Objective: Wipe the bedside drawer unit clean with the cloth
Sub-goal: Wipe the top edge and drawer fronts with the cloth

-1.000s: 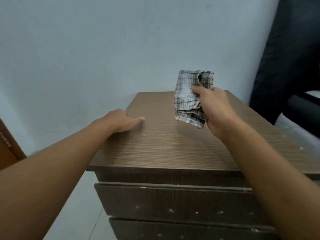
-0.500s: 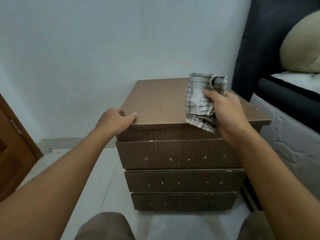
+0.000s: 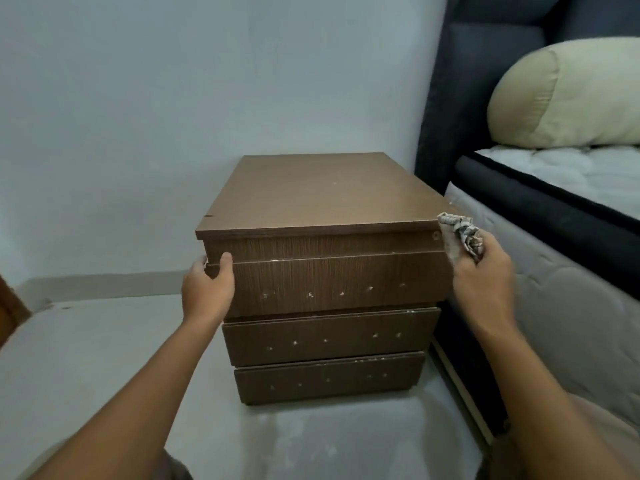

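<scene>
Three drawers in one brown bedside drawer unit (image 3: 322,202), which stands on the floor (image 3: 104,341) against the wall (image 3: 173,133), just beside the bed (image 3: 554,306).
- The left hand (image 3: 207,292) has its fingers curled round the left edge of the top drawer (image 3: 332,282), thumb on its face.
- The right hand (image 3: 481,289) is closed round the bunched checked cloth (image 3: 460,237) at the unit's front right corner, apparently touching it.
- Likely hazards: a pull from the left hand could slide the top drawer out or skew the unit. The cloth could snag on the round fitting (image 3: 435,236) by that corner.
- Room to move: the bed hems in the right flank. There is floor in front and to the left. The top overhangs the drawers.
</scene>
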Demonstrator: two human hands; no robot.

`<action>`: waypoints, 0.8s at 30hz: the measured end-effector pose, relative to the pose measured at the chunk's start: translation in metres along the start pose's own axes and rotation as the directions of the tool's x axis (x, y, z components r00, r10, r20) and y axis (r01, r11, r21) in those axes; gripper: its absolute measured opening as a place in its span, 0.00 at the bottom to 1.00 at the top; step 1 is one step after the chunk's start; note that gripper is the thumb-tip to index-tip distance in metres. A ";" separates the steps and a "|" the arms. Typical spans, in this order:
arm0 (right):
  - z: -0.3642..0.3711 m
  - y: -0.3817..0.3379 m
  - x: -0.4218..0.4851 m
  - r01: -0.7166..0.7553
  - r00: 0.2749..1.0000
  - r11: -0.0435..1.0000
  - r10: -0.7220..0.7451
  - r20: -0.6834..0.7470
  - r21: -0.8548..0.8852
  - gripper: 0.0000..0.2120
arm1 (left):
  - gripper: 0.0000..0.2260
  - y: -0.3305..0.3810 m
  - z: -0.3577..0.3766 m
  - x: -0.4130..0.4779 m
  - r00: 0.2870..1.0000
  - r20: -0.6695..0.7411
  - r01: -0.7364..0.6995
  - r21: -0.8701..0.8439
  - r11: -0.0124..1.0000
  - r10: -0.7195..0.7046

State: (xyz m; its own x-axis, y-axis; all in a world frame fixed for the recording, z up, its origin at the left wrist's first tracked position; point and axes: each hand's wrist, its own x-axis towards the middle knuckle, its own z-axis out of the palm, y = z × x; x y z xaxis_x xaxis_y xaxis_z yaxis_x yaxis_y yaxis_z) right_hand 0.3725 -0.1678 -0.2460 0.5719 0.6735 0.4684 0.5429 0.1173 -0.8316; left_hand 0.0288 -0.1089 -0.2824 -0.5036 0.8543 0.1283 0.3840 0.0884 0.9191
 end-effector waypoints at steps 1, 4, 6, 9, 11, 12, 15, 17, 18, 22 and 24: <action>0.000 0.008 0.002 0.002 1.000 1.000 -0.002 -0.030 -0.029 0.14 | 0.25 -0.002 0.001 0.002 0.999 -0.019 0.035 -0.041 0.999 -0.035; 0.000 0.020 0.005 0.031 0.997 0.992 -0.040 -0.068 -0.125 0.16 | 0.16 -0.003 0.006 0.009 0.985 -0.086 0.133 -0.183 0.974 -0.150; 0.002 0.025 0.008 0.060 0.996 0.983 -0.071 -0.061 -0.173 0.17 | 0.10 -0.001 0.009 0.015 0.972 -0.114 0.172 -0.239 0.956 -0.204; 0.008 0.032 0.009 0.106 0.994 0.969 -0.105 0.015 -0.221 0.19 | 0.06 0.001 0.012 0.018 0.958 -0.133 0.206 -0.303 0.931 -0.256; 0.011 0.034 0.009 0.161 0.987 0.950 -0.152 0.054 -0.268 0.19 | 0.06 0.003 0.012 0.018 0.955 -0.135 0.209 -0.331 0.920 -0.266; 0.012 0.033 0.009 0.187 0.982 0.936 -0.179 0.055 -0.298 0.19 | 0.06 0.004 0.011 0.017 0.954 -0.134 0.211 -0.337 0.917 -0.269; 0.014 0.032 0.012 0.221 0.973 0.902 -0.229 0.022 -0.370 0.19 | 0.07 0.007 0.009 0.017 0.953 -0.112 0.225 -0.361 0.905 -0.282; 0.017 0.034 0.016 0.229 0.971 0.880 -0.238 0.030 -0.417 0.20 | 0.08 0.007 0.007 0.016 0.953 -0.097 0.234 -0.366 0.901 -0.287; 0.019 0.036 0.018 0.246 0.966 0.864 -0.253 0.045 -0.440 0.20 | 0.08 0.007 0.006 0.016 0.953 -0.088 0.240 -0.366 0.899 -0.290; 0.027 0.037 0.020 0.325 0.945 0.802 -0.290 0.149 -0.500 0.21 | 0.09 0.004 0.001 0.016 0.954 -0.051 0.257 -0.370 0.893 -0.295; 0.028 0.035 0.023 0.345 0.938 0.791 -0.273 0.214 -0.504 0.22 | 0.09 0.003 -0.002 0.017 0.955 -0.027 0.265 -0.367 0.892 -0.295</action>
State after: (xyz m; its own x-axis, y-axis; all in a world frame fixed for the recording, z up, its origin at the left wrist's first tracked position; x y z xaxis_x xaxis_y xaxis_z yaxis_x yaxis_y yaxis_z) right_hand 0.3873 -0.1274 -0.2731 0.2566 0.7562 0.6019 0.9373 -0.0428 -0.3458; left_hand 0.0202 -0.0951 -0.2769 -0.6154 0.7760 -0.1386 -0.0753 0.1171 0.9903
